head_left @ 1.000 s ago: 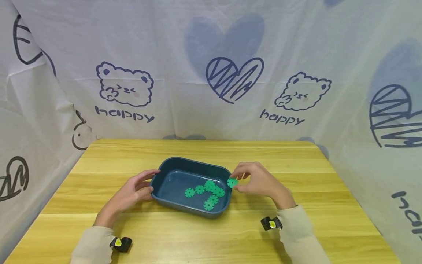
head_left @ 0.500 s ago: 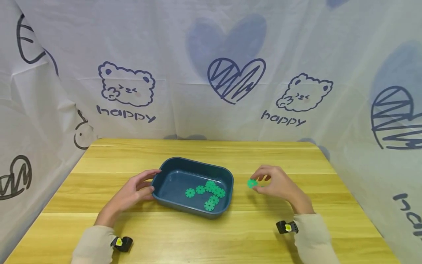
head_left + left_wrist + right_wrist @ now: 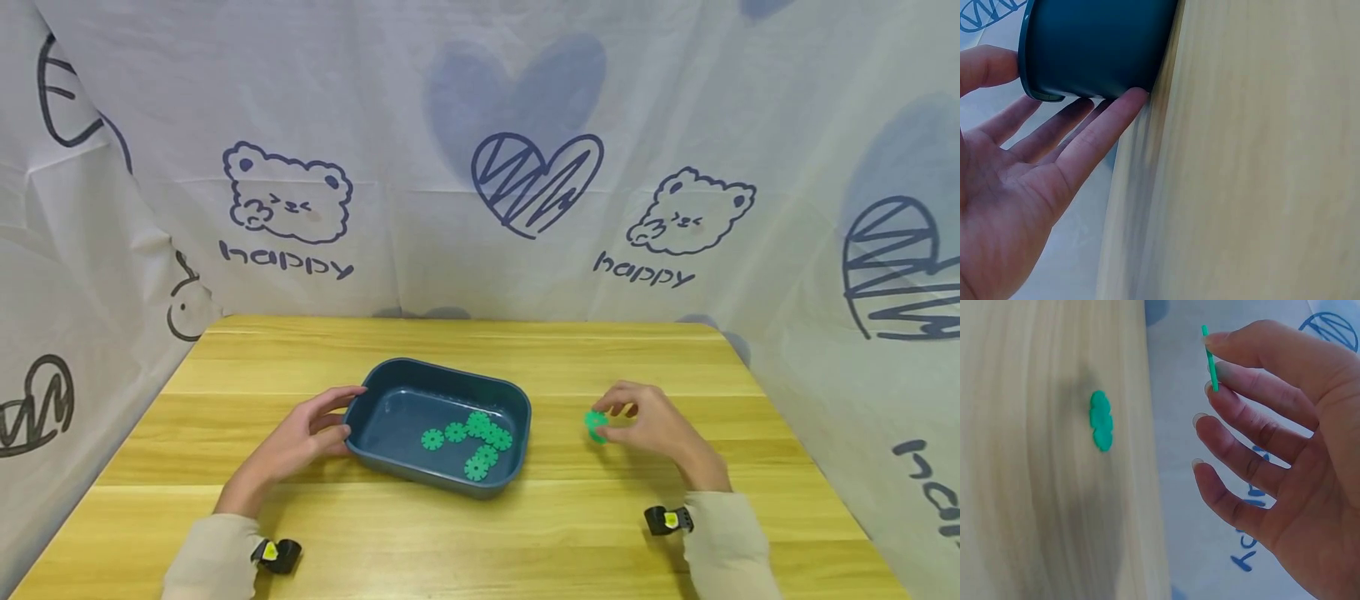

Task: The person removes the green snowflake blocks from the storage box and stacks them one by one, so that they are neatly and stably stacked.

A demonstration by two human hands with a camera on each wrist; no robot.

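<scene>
In the head view, a dark blue-green plastic bin (image 3: 431,482) stands on the table, with several green notched snowflake discs (image 3: 432,439) lying toward its right side. My left hand (image 3: 303,429) touches the bin's left end, fingers mostly straight; in the left wrist view the fingertips meet its outer wall (image 3: 1097,50). To the right of the bin, my right hand (image 3: 648,421) pinches one green snowflake disc (image 3: 1212,365) between thumb and fingers, edge-on in the right wrist view. Another green snowflake disc (image 3: 1102,420) lies on the table below that hand, apart from the held one.
A pale wooden table (image 3: 480,550) carries everything. Behind and at both sides hangs a white cloth (image 3: 420,233) printed with hearts and bears. Each wrist wears a small black camera (image 3: 666,521).
My right hand has moved right, away from the bin's rim, still pinching its disc, and now hovers near a disc on the table. The left hand and bin stay put.
</scene>
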